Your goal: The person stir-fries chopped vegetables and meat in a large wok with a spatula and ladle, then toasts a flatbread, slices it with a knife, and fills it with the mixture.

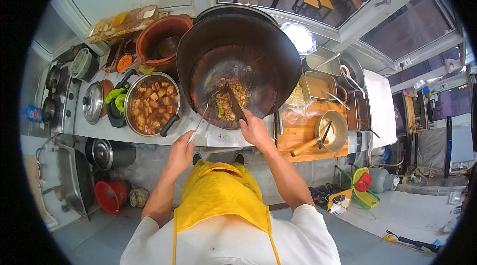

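Observation:
A large dark wok-like pan (238,63) stands before me, with a heap of chopped food (227,110) low in its bowl. My left hand (181,149) grips the handle of a metal ladle or spoon (203,116), whose head reaches the left edge of the heap. In my right hand (254,129) is the handle of a dark flat blade (235,102), perhaps a knife or spatula, lying across the food. Left of the pan sits a steel pot (128,116) of cubed brown food in sauce (153,106).
A clay pot (164,37), a metal lid (93,101) and green peppers (120,102) lie to the left. On the right are a wooden board (294,136), a small saucepan (335,123) with a wooden handle, metal trays (319,78) and a stack of blue-rimmed plates (299,39).

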Available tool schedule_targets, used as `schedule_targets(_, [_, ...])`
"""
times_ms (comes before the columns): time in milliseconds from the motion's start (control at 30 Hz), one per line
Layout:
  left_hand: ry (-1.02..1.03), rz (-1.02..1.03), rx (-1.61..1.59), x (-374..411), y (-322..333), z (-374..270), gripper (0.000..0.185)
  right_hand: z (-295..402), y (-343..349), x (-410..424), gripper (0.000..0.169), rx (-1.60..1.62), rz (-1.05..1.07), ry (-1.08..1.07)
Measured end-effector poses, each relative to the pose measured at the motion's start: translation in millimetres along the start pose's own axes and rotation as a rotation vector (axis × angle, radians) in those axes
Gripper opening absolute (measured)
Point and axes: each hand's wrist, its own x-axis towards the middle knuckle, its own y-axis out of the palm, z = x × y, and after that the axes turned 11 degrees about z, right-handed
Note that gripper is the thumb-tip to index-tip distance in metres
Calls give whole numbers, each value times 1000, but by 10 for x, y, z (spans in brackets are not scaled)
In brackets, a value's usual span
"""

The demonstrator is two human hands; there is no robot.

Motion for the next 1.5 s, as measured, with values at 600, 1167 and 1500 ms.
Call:
schedule_targets(600, [42,-93,244,-47,-174,-127,27,-104,22,-18,40,-70,-37,-21])
schedule_targets(1167, [116,18,577,118,-316,-28,28,-176,85,-5,29,-191,-58,-82])
schedule_targets(1500, [116,2,438,108,-318,-52,27,-173,96,7,31,-172,-125,-96])
